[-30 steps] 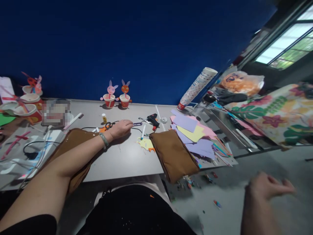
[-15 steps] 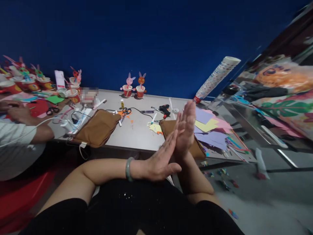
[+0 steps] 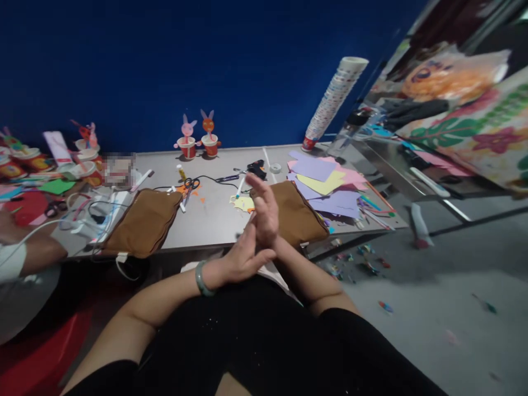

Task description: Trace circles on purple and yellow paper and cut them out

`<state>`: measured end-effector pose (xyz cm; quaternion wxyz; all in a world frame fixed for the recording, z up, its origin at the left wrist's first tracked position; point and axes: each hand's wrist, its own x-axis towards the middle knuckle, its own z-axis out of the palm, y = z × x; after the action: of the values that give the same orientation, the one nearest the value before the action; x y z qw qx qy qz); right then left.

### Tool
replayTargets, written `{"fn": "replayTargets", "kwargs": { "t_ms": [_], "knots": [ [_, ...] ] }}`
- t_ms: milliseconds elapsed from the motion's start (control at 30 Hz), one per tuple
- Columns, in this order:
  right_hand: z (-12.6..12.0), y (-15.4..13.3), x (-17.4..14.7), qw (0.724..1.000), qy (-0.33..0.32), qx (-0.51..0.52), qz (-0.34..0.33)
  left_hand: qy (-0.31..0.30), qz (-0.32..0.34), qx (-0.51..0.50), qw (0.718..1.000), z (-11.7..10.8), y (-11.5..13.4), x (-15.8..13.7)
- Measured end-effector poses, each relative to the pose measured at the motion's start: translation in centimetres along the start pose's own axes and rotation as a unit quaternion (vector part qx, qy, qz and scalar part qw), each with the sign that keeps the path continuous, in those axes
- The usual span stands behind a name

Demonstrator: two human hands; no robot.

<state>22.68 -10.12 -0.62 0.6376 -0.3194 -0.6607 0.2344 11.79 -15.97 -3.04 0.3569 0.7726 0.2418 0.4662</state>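
Observation:
My left hand (image 3: 242, 259), with a green bangle (image 3: 203, 279) on its wrist, rests against my right hand (image 3: 266, 215) in front of my chest. The palms touch and the fingers are stretched out, with nothing visible between them. Beyond the fingertips lie a cut yellow paper (image 3: 242, 203) and a white-and-teal pen (image 3: 240, 188). A brown pouch (image 3: 289, 212) lies just right of my right hand. Dark scissors (image 3: 190, 186) and a glue stick (image 3: 181, 172) are farther left. Behind them stand two paper cups with rabbit figures, one pink (image 3: 187, 146) and one orange (image 3: 209, 144).
A tall leaning stack of paper cups (image 3: 332, 102) stands at the back right, behind purple paper sheets (image 3: 315, 166). Another brown pouch (image 3: 142, 223) and a power strip (image 3: 113, 212) lie left. A co-worker's arm (image 3: 39, 253) is at the far left. Scraps litter the floor.
My view has turned to the right, so the table's things sit farther left. My hands stay palm to palm, now lower and nearer the table's front edge in view.

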Motion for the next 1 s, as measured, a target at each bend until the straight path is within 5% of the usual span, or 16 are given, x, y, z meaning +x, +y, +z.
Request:
{"fn": "replayTargets", "kwargs": {
  "t_ms": [67, 133, 200, 267, 367, 433, 567, 733, 1000],
  "knots": [
    [-0.5, 1.8, -1.7, 0.997, -0.041, -0.035, 0.059, -0.014, -0.059, -0.006, 0.998, -1.4, -1.3, -1.0],
    [-1.4, 3.2, -4.3, 0.983, -0.158, -0.045, 0.076, -0.033, -0.120, -0.034, 0.992, -3.7, -2.6, -2.7],
    [-2.9, 4.0, -6.6, 0.969, -0.235, -0.070, 0.013, 0.000, -0.185, -0.030, 0.982, -6.5, -3.6, -5.1],
    [-4.8, 4.2, -7.9, 0.953, -0.274, -0.109, -0.068, 0.114, -0.186, 0.034, 0.975, -9.6, -4.0, -8.1],
    [-8.1, 3.5, -7.6, 0.963, -0.213, -0.156, -0.056, 0.280, -0.225, 0.223, 0.906, -14.0, -3.5, -11.6],
    [-9.8, 3.0, -6.6, 0.971, -0.146, -0.183, -0.036, 0.304, -0.245, 0.323, 0.862, -16.4, -3.2, -12.4],
    [-11.0, 2.9, -5.0, 0.975, -0.076, -0.204, -0.039, 0.211, -0.258, 0.513, 0.791, -18.6, -4.6, -11.2],
    [-10.4, 4.4, -3.9, 0.971, -0.083, -0.206, -0.089, 0.109, -0.367, 0.617, 0.688, -16.9, -7.4, -9.4],
    [-12.8, 6.8, -0.7, 0.925, -0.092, -0.332, -0.162, 0.075, -0.408, 0.629, 0.658, -16.2, -7.1, -9.0]
  ]
}}
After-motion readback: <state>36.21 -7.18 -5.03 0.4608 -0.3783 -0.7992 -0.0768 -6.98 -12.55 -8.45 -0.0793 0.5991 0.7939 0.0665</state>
